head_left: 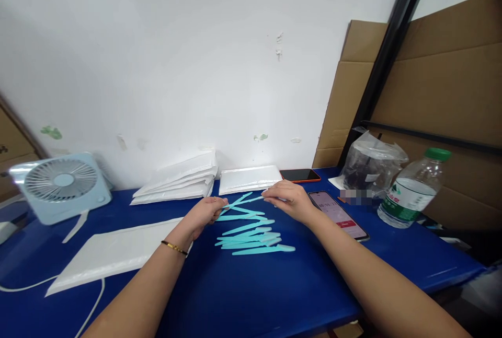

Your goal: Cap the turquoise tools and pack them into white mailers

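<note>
A loose pile of several light blue plastic sticks (pixel 253 236) lies on the blue table (pixel 251 291) in front of me. Both hands hold one blue stick (pixel 245 201) between them, just above the pile's far end. My left hand (pixel 206 212), with a gold bracelet on its wrist, pinches the stick's left end. My right hand (pixel 286 198) has its fingers closed round the stick's right end.
White padded envelopes: one flat at the left (pixel 113 252), a stack (pixel 178 178) and another (pixel 249 177) by the wall. A small blue fan (pixel 63 186) at far left. Two phones (pixel 339 213) (pixel 300 174), a plastic bag (pixel 371 163) and a water bottle (pixel 411 189) at right. Cardboard stands behind.
</note>
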Motion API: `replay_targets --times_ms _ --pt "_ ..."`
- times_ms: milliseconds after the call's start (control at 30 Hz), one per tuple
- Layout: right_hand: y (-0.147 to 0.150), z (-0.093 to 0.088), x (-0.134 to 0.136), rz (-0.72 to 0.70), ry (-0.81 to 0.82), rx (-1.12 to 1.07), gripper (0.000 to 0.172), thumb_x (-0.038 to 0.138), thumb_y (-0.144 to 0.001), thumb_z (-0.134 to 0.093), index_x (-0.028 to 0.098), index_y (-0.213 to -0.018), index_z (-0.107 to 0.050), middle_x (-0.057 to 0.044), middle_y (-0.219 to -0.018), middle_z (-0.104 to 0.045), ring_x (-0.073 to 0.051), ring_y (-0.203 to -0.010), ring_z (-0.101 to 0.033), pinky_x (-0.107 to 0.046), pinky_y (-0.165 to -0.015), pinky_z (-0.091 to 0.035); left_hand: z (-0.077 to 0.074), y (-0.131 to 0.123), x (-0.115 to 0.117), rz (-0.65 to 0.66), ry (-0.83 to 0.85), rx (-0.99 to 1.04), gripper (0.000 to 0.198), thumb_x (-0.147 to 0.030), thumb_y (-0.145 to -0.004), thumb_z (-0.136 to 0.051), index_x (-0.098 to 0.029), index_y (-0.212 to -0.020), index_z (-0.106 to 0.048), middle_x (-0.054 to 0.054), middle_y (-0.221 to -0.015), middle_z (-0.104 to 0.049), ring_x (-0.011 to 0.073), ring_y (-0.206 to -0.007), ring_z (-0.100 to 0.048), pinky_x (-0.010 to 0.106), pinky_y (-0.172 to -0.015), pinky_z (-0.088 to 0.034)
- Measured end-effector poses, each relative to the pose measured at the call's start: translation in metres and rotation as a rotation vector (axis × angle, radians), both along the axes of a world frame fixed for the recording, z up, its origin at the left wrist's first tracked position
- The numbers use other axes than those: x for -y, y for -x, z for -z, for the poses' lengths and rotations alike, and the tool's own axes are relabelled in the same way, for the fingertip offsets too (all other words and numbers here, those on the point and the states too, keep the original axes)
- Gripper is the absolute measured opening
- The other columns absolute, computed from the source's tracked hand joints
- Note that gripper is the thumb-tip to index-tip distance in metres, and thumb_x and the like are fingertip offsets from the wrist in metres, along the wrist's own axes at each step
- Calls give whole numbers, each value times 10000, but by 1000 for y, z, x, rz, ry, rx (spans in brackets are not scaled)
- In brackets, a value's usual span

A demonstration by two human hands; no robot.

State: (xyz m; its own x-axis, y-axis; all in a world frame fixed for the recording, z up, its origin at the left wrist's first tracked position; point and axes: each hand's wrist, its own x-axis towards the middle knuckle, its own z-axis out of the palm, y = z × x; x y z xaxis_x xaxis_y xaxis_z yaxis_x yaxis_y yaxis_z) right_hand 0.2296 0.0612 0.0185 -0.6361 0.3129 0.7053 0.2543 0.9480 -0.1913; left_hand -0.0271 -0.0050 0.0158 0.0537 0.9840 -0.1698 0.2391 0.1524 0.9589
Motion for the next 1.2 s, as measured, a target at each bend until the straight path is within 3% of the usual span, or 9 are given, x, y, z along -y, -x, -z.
replay_targets --times_ms 200,400,500,600,733,900,1100,1200 --pt "2 -4 7 -86 61 86 182 274 -876 -506 238 -979 -651 -35 -922 -698 -154 -859 -628 -300 -799 -461 -4 -4 6 30 37 -99 448 -599 -664 -554 -188 -613 -384 -97 -497 -239 54 -444 -152 231 -452 -110" --pt "1 -10 15 -88 100 161 184 283 -874 -507 236 -941 -672 -37 -899 -704 -158 -849 -631 -293 -783 -458 -1 -13 12 199 65 -87 454 -613 -679 -531 -165 -680 -461 -89 -516 -297 58 -466 -211 223 -470 -156" --pt "-2 -13 15 -124 194 180 180 302 -854 -534 230 -938 -676 -37 -894 -698 -156 -845 -626 -277 -774 -460 -2 -18 16 187 27 -109 424 -593 -712 -506 -181 -666 -420 -85 -524 -302 63 -464 -226 223 -463 -174" --pt "-13 -19 7 -79 323 138 216 338 -814 -581 214 -968 -669 -48 -945 -679 -160 -869 -615 -249 -717 -467 -1 -22 18 169 -81 -371 405 -556 -770 -436 -185 -610 -408 -60 -518 -363 81 -470 -295 234 -479 -226" --pt "-30 -18 -12 154 330 202 160 239 -818 -548 198 -866 -695 -50 -864 -667 -154 -774 -607 -244 -666 -444 3 -25 18 162 -231 -778 395 -471 -826 -379 -188 -570 -479 -10 -553 -493 126 -526 -429 253 -522 -281" --pt "-30 4 -29 320 274 478 187 114 -673 -619 189 -824 -699 -56 -845 -675 -184 -761 -601 -251 -659 -414 5 -21 12 100 -482 -983 195 -328 -788 -503 -226 -904 -623 37 -929 -616 193 -880 -541 269 -714 -372" --pt "-13 18 -29 323 198 497 127 87 -637 -588 172 -710 -648 -45 -777 -653 -161 -706 -571 -230 -604 -370 8 -19 5 164 -494 -1112 177 -274 -839 -457 -215 -788 -617 23 -845 -632 183 -820 -557 280 -703 -376" --pt "-10 15 -23 225 305 383 122 140 -726 -545 169 -803 -634 -30 -763 -641 -129 -651 -555 -214 -581 -375 7 -21 4 126 -543 -1112 233 -270 -874 -394 -204 -771 -592 24 -813 -626 177 -799 -556 282 -700 -377"
